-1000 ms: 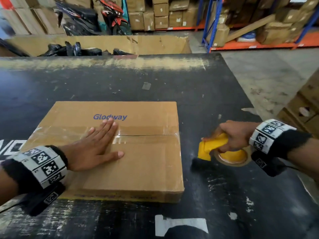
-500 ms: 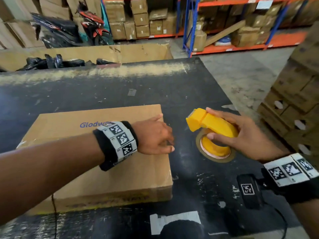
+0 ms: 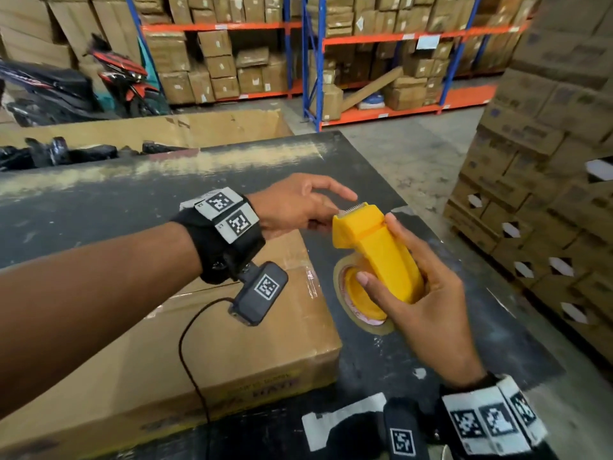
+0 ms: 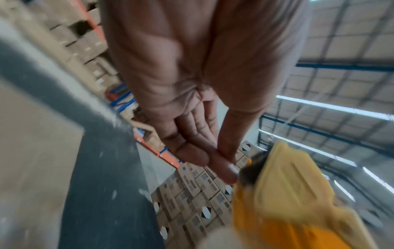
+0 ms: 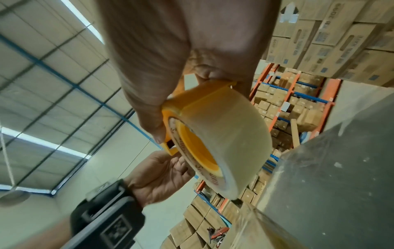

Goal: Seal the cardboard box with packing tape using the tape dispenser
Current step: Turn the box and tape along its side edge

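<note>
Raised clear of the black table [image 3: 99, 207], the yellow tape dispenser [image 3: 378, 247] is gripped in the right hand [image 3: 428, 303], whose thumb and fingers are curled round its body and the roll of clear tape [image 5: 232, 134], probably so that the serrated blade end [image 3: 353, 207] is turned up toward the other hand. That end is approached by the left hand [image 3: 295, 204], its forefinger stretched out above the teeth and the thumb brought close beneath; in the left wrist view thumb and fingers are pressed together near the yellow body, but whether the tape's loose end is actually pinched cannot be told. The free end is most likely being sought before another strip is laid. The cardboard box [image 3: 199, 343] is left lying flat on the table just beside the dispenser, beneath the left forearm, with clear tape visible at its right edge.
</note>
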